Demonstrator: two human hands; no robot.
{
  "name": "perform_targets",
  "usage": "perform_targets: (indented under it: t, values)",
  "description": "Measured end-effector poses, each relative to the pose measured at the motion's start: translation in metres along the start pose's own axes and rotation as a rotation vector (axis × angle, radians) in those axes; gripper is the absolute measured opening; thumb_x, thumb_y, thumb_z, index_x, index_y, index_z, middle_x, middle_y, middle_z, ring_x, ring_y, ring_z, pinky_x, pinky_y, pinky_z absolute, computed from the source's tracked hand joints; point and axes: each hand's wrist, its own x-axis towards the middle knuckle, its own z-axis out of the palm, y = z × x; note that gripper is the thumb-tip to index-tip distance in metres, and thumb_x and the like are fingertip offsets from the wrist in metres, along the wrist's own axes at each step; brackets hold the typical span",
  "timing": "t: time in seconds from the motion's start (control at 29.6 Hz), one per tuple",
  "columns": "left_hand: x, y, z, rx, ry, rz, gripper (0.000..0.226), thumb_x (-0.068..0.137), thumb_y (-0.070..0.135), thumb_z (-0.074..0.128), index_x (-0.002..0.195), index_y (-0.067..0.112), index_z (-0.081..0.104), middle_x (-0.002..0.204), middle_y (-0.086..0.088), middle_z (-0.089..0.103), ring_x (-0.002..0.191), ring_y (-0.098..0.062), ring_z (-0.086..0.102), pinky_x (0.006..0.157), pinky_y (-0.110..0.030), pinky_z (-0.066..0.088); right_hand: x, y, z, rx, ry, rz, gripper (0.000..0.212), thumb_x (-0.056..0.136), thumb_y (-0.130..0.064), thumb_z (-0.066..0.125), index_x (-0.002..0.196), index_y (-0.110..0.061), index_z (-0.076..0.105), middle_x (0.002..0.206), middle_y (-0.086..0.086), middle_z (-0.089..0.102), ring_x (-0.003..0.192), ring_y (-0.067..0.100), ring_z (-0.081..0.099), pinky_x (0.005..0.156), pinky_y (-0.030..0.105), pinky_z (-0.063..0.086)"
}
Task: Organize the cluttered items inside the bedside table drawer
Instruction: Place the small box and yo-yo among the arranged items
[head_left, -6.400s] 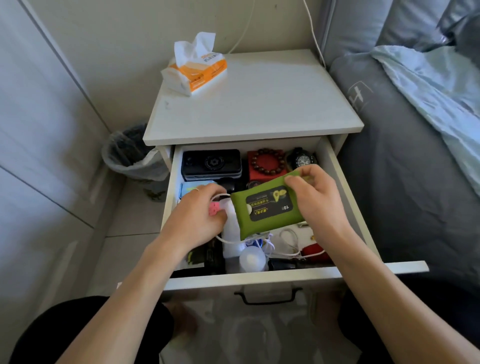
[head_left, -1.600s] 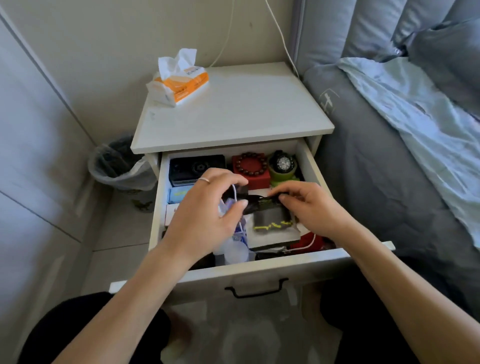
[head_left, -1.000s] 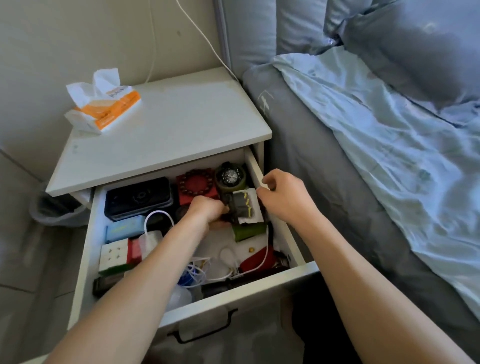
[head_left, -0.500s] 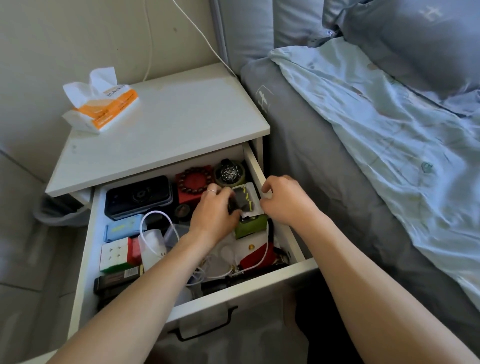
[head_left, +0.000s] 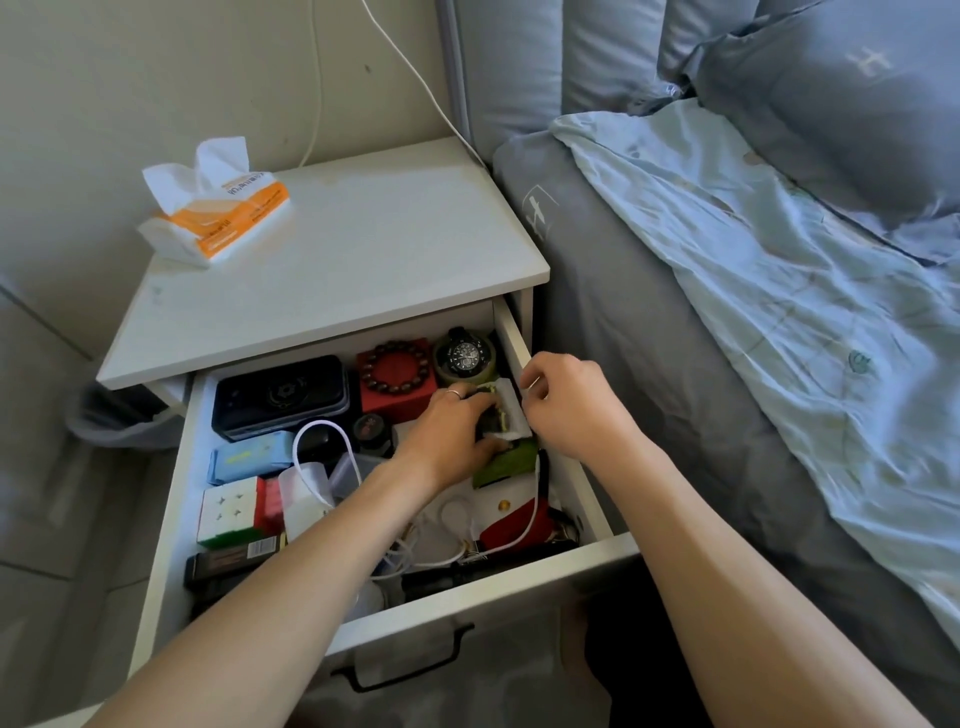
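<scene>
Head view: half a second on, little has shifted. The left hand (head_left: 451, 435) has slid a touch toward the drawer's right wall and now lies with its fingers curled over a small white-edged packet with a dark, yellow-marked face (head_left: 503, 415), which sits against that wall just in front of the black wristwatch on its olive-green cushion (head_left: 464, 356) in the back right corner. The right hand (head_left: 566, 404) is above the white drawer's right rim (head_left: 511, 338), fingers bent with the thumb and forefinger pinching the packet's right edge, much as before. A green wipes pouch (head_left: 506, 464) lies under the packet, partly hidden by the left hand.

Along the back edge sit a black rectangular case (head_left: 280, 395) and a red box topped with a dark bead bracelet (head_left: 397, 371). By the left wall lie a light blue packet (head_left: 252, 458) and a white-faced puzzle cube (head_left: 231, 512). White cables (head_left: 447, 519) and a red pouch (head_left: 511, 527) crowd the front right corner, so bare drawer floor shows only as a small white patch near the pouch.

On the nightstand's surface (head_left: 363, 249), an orange-and-white tissue pack (head_left: 221, 213) rests at the back left corner.
</scene>
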Motion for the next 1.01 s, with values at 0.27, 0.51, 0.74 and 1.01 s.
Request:
perform_targets:
  t: [0.27, 0.51, 0.74, 1.01]
  values:
    - [-0.069, -0.021, -0.050, -0.039, 0.162, 0.053, 0.032, 0.094, 0.042, 0.064, 0.119, 0.022, 0.070, 0.111, 0.007, 0.071, 0.105, -0.010, 0.063, 0.089, -0.034, 0.052, -0.003, -0.004, 0.004, -0.037, -0.196, -0.068, 0.019, 0.091, -0.017, 0.060, 0.109, -0.021, 0.065, 0.098, -0.001, 0.062, 0.087, 0.016, 0.062, 0.074, 0.028, 0.055]
    - [-0.133, -0.062, -0.067, 0.126, -0.006, 0.114, 0.065, 0.078, 0.077, 0.056, 0.121, 0.032, 0.070, 0.113, 0.015, 0.068, 0.106, -0.007, 0.057, 0.092, -0.030, 0.044, -0.015, -0.025, 0.027, -0.163, -0.364, -0.191, 0.025, 0.090, -0.024, 0.064, 0.115, -0.022, 0.064, 0.096, -0.006, 0.065, 0.084, 0.008, 0.059, 0.075, 0.025, 0.052]
    - [-0.136, -0.080, -0.063, 0.036, 0.041, 0.111, 0.013, 0.087, 0.031, 0.071, 0.096, 0.037, 0.077, 0.080, 0.021, 0.057, 0.084, -0.007, 0.050, 0.076, -0.036, 0.047, -0.033, -0.065, 0.064, -0.167, -0.656, -0.257, 0.037, 0.089, -0.021, 0.059, 0.125, -0.027, 0.060, 0.116, -0.006, 0.066, 0.101, 0.012, 0.062, 0.090, 0.031, 0.053]
    - [-0.143, -0.086, -0.069, -0.199, 0.106, 0.070, 0.025, 0.085, 0.012, 0.070, 0.085, 0.035, 0.079, 0.071, 0.021, 0.064, 0.075, -0.001, 0.059, 0.061, -0.015, 0.041, -0.038, -0.071, 0.070, 0.145, -0.705, -0.156, 0.033, 0.089, -0.010, 0.048, 0.106, -0.023, 0.072, 0.093, -0.005, 0.072, 0.086, 0.010, 0.066, 0.073, 0.018, 0.052]
